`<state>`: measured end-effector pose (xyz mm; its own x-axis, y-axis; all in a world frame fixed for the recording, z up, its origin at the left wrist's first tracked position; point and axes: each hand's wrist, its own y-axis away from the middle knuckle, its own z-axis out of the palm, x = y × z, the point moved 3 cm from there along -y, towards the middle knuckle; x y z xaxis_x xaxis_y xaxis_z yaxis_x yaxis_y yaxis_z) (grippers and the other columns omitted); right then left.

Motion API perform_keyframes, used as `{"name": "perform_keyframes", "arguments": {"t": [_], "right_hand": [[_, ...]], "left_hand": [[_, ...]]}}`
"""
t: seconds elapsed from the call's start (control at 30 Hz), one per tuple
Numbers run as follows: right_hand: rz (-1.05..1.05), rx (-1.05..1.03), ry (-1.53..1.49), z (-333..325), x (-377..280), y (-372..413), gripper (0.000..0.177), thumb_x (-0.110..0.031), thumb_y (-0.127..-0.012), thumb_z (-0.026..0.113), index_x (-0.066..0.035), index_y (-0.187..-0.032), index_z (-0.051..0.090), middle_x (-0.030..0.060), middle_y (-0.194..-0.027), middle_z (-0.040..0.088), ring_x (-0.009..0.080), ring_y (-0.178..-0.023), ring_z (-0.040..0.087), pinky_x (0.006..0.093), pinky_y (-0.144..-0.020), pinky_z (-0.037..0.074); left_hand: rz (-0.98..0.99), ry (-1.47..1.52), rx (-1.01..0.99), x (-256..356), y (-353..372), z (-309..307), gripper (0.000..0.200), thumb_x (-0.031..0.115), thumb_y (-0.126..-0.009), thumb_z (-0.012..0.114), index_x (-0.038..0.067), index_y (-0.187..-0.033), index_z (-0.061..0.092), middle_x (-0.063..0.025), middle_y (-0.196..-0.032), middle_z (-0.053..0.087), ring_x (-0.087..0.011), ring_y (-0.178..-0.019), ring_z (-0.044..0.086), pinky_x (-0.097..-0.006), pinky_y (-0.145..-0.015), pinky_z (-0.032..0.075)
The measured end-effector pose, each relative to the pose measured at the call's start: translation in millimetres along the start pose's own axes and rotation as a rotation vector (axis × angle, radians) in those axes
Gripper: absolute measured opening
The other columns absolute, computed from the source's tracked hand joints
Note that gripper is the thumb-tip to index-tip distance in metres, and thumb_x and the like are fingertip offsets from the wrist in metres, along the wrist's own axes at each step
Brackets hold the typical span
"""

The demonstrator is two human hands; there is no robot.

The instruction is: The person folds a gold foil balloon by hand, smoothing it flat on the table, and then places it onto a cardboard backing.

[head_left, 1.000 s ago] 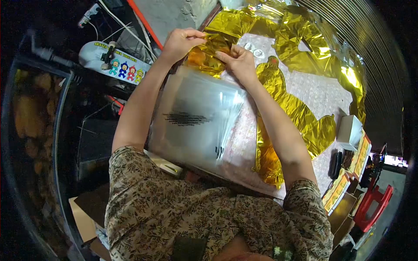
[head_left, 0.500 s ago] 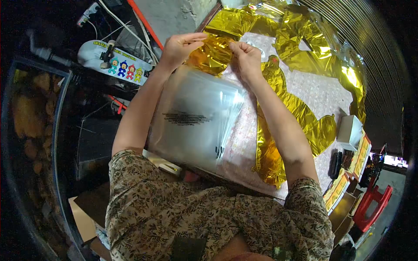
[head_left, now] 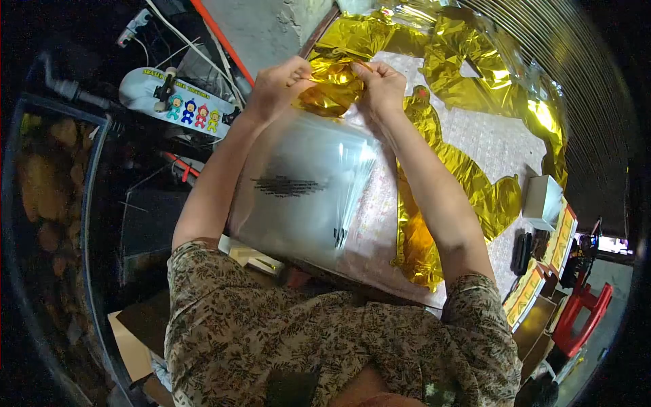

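Note:
A crinkled gold foil balloon (head_left: 330,96), flat and folded, hangs between my two hands above the far left of the table. My left hand (head_left: 274,87) pinches its left edge with curled fingers. On the other side, my right hand (head_left: 384,89) has thumb and forefinger closed on the foil's upper right edge. Just below both hands lies a stack of transparent plastic bags (head_left: 291,217) with black print. Another flat gold foil balloon (head_left: 498,203) stretches beneath my right forearm.
More gold foil (head_left: 475,91) lies along the far side of the pale patterned table cover (head_left: 498,139). At right are a white box (head_left: 542,203) and a black object (head_left: 521,254). A skateboard (head_left: 146,88) with cartoon figures stands left of the table, a red plastic stool (head_left: 586,315) to the right.
My left fingers, stretched out before, have curled in at the foil's edge. My right hand keeps its pinch, and the foil between has bunched and shifted slightly.

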<state>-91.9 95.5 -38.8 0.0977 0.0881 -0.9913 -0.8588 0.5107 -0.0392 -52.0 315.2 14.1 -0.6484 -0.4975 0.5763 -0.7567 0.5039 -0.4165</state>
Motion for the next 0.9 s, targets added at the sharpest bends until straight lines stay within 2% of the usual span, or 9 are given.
{"name": "perform_keyframes", "arguments": {"t": [0.07,0.17,0.4,0.47,0.6,0.7,0.8,0.87,0.9], "right_hand": [[-0.003,0.014,-0.019,0,-4,2,0.014,-0.01,-0.087,0.08,-0.003,-0.079,0.07,-0.002,-0.073,0.066,0.0051,-0.062,0.05,0.0229,-0.058,0.041],[0.002,-0.013,0.094,-1,-10,5,0.014,-0.01,-0.088,0.079,-0.004,-0.079,0.071,-0.0031,-0.074,0.066,0.0045,-0.062,0.047,0.0229,-0.057,0.039],[-0.05,-0.078,0.09,-2,-18,14,0.022,-0.017,-0.093,0.076,-0.005,-0.076,0.069,-0.0079,-0.065,0.055,0.0026,-0.06,0.04,0.0235,-0.054,0.034],[-0.058,-0.1,0.098,1,-24,19,0.023,-0.018,-0.093,0.076,-0.006,-0.075,0.068,-0.0086,-0.063,0.053,0.0023,-0.06,0.039,0.0236,-0.054,0.033],[-0.093,-0.14,0.03,5,-23,21,0.024,-0.014,-0.091,0.076,-0.005,-0.072,0.065,-0.0081,-0.065,0.053,0.0028,-0.06,0.039,0.0245,-0.053,0.034],[-0.173,-0.177,0.104,3,-23,18,0.023,-0.011,-0.09,0.076,-0.004,-0.072,0.065,-0.0068,-0.066,0.057,0.0034,-0.059,0.041,0.0246,-0.052,0.036],[-0.074,-0.165,-0.019,2,-23,17,0.019,-0.015,-0.092,0.075,-0.005,-0.078,0.068,-0.0053,-0.07,0.062,0.0039,-0.061,0.048,0.0239,-0.054,0.038],[0.034,-0.145,-0.157,1,-20,16,0.017,-0.018,-0.094,0.074,-0.007,-0.082,0.07,-0.0039,-0.073,0.065,0.0045,-0.063,0.052,0.0236,-0.055,0.04],[0.054,-0.119,-0.252,0,-19,12,0.016,-0.02,-0.095,0.074,-0.005,-0.087,0.071,-0.0022,-0.078,0.068,0.0053,-0.065,0.055,0.0235,-0.056,0.043]], "left_hand": [[0.246,0.069,0.049,10,-3,-1,0.012,0.008,-0.085,0.077,0.0,-0.088,0.069,-0.0071,-0.088,0.07,-0.0157,-0.075,0.066,-0.0268,-0.07,0.053],[0.386,0.045,0.043,8,-7,3,0.013,0.01,-0.085,0.077,0.0,-0.085,0.07,-0.0075,-0.083,0.067,-0.0169,-0.073,0.065,-0.0286,-0.067,0.052],[0.339,-0.016,-0.003,10,-10,8,0.02,0.02,-0.082,0.083,0.004,-0.092,0.075,-0.006,-0.082,0.062,-0.0144,-0.065,0.056,-0.0274,-0.062,0.048],[-0.023,0.102,0.198,11,-12,5,0.023,0.023,-0.081,0.085,0.005,-0.091,0.075,-0.0021,-0.089,0.063,-0.0105,-0.063,0.051,-0.0263,-0.061,0.047],[-0.065,0.115,0.331,-9,-23,4,0.023,0.023,-0.082,0.084,0.006,-0.095,0.076,0.0,-0.097,0.063,-0.0074,-0.062,0.047,-0.0243,-0.06,0.046],[0.129,0.055,0.143,-3,-25,0,0.022,0.021,-0.084,0.082,0.006,-0.099,0.077,-0.0024,-0.096,0.067,-0.0058,-0.067,0.053,-0.0224,-0.061,0.047],[0.039,0.158,0.07,-5,-28,1,0.02,0.02,-0.086,0.081,0.008,-0.102,0.078,-0.0029,-0.095,0.071,-0.0027,-0.073,0.059,-0.0214,-0.062,0.047],[-0.241,0.11,-0.065,-1,-25,-1,0.015,0.017,-0.09,0.077,0.006,-0.1,0.075,-0.0023,-0.094,0.073,-0.002,-0.08,0.063,-0.0201,-0.064,0.048],[-0.242,0.111,-0.066,-6,-24,3,0.015,0.017,-0.09,0.077,0.006,-0.1,0.075,-0.0023,-0.094,0.073,-0.002,-0.08,0.063,-0.0201,-0.064,0.048]]}}
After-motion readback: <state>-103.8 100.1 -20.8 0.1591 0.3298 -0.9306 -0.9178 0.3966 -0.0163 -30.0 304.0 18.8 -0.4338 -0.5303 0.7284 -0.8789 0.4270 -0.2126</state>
